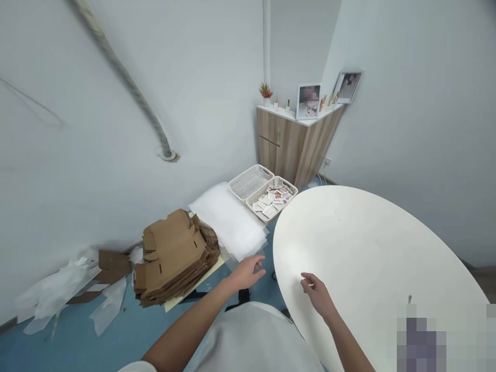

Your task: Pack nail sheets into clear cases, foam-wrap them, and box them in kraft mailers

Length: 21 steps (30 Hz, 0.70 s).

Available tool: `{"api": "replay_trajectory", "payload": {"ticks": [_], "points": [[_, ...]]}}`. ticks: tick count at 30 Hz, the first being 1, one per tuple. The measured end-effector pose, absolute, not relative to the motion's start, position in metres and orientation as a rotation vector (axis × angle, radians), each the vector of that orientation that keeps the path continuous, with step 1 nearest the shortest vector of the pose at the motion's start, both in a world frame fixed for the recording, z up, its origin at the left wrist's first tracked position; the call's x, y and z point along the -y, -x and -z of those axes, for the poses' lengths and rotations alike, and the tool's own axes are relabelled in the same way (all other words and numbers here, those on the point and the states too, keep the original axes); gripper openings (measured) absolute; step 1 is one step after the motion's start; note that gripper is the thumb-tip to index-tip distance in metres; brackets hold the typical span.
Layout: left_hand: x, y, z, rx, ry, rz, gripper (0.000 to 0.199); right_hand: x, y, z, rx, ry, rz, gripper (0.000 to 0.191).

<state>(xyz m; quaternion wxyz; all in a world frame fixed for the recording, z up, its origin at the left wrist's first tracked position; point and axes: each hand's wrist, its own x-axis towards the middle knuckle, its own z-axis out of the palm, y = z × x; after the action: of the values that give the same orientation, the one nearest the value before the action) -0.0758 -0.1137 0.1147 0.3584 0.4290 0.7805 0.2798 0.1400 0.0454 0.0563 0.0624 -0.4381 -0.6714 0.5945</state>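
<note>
My left hand [246, 272] is open with nothing in it, its fingers loosely bent and apart. It hangs by the near edge of a stack of white foam sheets [230, 217]; whether it touches them I cannot tell. Left of it lies a pile of flat brown cardboard box blanks [174, 248]. My right hand [316, 294] is over the left edge of the white round table [372, 243]. Its fingers are slightly curled and apart, and it holds nothing.
Behind the sheets are two white plastic baskets: one basket [250, 183] with clear packets, another basket [271, 199] with printed cards. A wooden cabinet [287, 142] bears frames and small plants. Torn white wrapping [65, 289] and cardboard scraps [112, 266] lie on the blue floor.
</note>
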Motion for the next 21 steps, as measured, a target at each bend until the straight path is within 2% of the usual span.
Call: {"api": "replay_trajectory", "payload": {"ticks": [12, 21], "points": [[0.147, 0.179, -0.107, -2.009, -1.336, -0.745, 0.041, -0.004, -0.022, -0.068, 2.046, 1.217, -1.698, 0.040], [0.115, 0.216, -0.110, -1.931, -1.268, -0.867, 0.041, -0.018, 0.001, -0.095, 2.233, 1.188, -1.647, 0.039]]}}
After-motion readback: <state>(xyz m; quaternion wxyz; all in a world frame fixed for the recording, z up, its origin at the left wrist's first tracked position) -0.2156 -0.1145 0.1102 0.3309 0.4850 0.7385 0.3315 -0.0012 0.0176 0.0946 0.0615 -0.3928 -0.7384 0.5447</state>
